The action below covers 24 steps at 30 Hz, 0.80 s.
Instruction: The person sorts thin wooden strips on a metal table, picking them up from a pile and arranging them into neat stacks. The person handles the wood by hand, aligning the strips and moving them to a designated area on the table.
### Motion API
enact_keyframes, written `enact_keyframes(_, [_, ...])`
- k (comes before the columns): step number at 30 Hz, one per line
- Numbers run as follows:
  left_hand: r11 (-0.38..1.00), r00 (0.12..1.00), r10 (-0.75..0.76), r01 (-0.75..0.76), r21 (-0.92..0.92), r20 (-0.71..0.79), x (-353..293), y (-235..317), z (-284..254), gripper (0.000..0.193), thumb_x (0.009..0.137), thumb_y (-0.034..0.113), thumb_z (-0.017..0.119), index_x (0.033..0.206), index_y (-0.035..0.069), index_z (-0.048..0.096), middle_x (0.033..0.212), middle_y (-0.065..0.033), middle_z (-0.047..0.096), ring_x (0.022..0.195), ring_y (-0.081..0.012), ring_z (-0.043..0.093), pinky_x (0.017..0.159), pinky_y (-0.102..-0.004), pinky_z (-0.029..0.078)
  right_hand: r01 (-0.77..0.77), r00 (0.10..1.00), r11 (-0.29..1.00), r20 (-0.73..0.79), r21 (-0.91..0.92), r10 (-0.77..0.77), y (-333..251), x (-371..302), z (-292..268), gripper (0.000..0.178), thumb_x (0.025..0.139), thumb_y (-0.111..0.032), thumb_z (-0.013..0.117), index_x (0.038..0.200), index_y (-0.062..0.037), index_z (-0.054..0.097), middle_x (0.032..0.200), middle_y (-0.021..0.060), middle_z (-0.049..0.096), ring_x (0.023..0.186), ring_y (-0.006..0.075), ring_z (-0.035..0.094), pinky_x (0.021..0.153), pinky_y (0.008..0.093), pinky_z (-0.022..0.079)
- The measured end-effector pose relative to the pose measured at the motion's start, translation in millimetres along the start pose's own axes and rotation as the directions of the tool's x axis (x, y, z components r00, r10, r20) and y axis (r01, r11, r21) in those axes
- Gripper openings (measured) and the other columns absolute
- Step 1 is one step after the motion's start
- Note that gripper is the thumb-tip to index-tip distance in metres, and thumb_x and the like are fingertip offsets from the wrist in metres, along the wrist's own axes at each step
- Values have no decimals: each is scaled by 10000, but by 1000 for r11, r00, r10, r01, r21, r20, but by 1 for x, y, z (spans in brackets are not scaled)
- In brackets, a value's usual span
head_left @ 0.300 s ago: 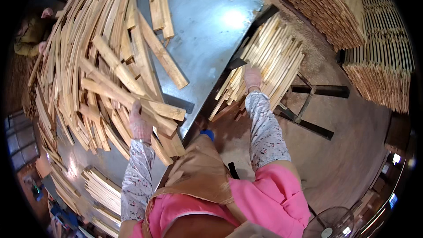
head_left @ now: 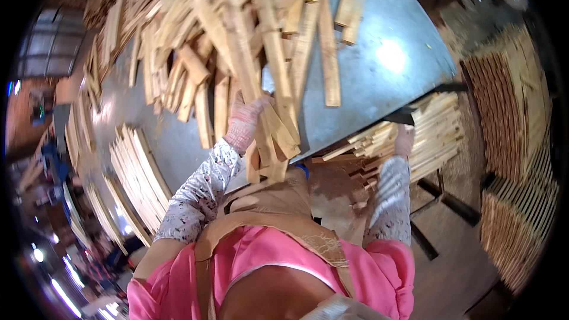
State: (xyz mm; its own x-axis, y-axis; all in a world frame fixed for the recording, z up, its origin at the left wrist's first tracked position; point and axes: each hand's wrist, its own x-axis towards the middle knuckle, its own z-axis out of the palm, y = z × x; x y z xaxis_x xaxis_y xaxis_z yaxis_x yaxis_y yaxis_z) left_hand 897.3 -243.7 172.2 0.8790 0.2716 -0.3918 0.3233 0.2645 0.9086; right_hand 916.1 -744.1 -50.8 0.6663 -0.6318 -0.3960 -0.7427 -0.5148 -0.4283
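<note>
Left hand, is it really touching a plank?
Touching. The head view shows the gloved left hand laid right across a long plank, its fingers covering part of the wood with no gap.

Pink shirt [head_left: 385,266], tan apron [head_left: 264,201], white floral-print sleeves [head_left: 198,181], pinkish knit gloves [head_left: 243,125].

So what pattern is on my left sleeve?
Left sleeve: scattered dark flecks on white, clearest in head view.

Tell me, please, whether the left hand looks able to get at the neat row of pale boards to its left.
Probably yes: the left hand is on loose boards, but only some board ends and metal tabletop seem to lie between it and the neat row.
</note>
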Motion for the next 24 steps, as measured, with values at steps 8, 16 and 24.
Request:
enact_keyframes(8, [1000,990,-12,10,-11,-139,-72,69,-142,761,864,136,811,1510,37,423,1165,-115,680,1031,-235,723,927,-382,604,471,882,526,-394,708,-259,-98,-189,-48,612,1101,-217,605,1635,-10,389,1514,205,596,1239,278,618,1062,400,516])
enact_keyframes(16, [566,653,208,527,634,-728,-151,34,-305,880,887,207,762,1642,113,319,1395,-224,619,1240,-403,656,1053,-478,534,550,109,494,529,673,-842,-274,-472,52,457,953,-80,726,1388,41,650,1223,125,696,1045,192,665,957,331,546])
enact_keyframes(24, [138,750,452,477,868,-484,-197,-76,-375,715,906,195,653,1588,139,447,1575,-189,501,1531,-415,379,1291,-559,234,889,-138,171,605,424,-784,-307,-577,115,523,925,-318,745,1369,-49,682,1216,187,732,1171,359,678,1028,456,529])
